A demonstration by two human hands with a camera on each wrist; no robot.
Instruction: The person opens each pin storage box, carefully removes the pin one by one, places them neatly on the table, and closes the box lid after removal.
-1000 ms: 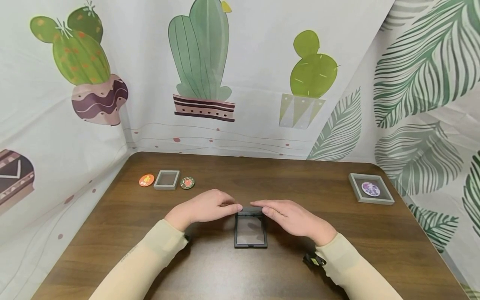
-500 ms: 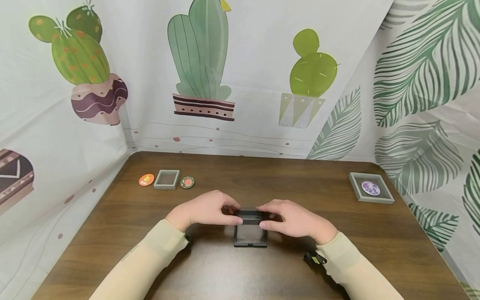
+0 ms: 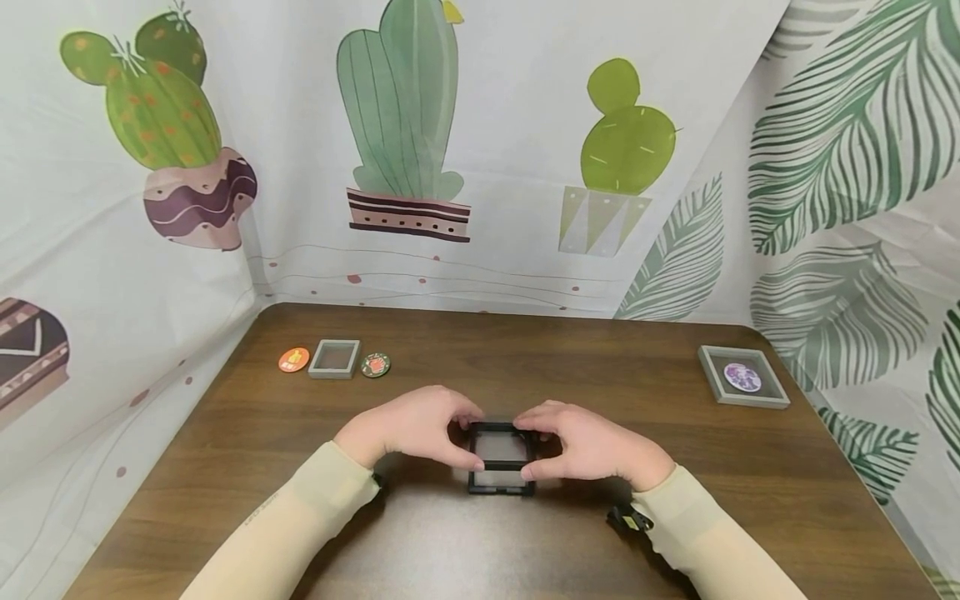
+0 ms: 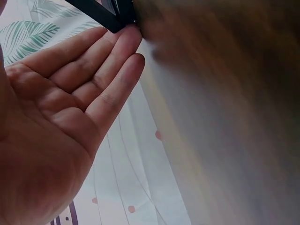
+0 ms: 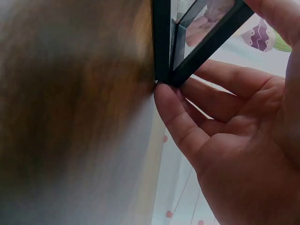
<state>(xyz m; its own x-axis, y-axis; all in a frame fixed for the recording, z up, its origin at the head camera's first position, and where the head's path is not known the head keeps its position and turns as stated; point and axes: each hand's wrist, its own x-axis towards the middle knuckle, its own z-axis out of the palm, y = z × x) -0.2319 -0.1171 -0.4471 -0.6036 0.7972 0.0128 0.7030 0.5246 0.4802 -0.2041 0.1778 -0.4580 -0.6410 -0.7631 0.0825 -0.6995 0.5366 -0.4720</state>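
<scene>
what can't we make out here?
Black case: mostly cut off by the top edge, left wrist view.
Left grip: some fingers hidden behind its own back, head view.
Tabletop: out of focus, right wrist view.
Orange badge: markings too small to read, head view.

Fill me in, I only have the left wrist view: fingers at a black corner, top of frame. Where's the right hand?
Observer: In the head view, the right hand is at the right side of a black-rimmed rectangular case with clear panels.
Operator: Is that case folded flat?
Observer: No. The right wrist view shows its two halves spread in a V, meeting at one end.
Operator: Anything at the far right of the brown wood-grain table?
Observer: Yes, the head view shows a grey square frame there, with a round purple-and-white badge within its border.
</scene>
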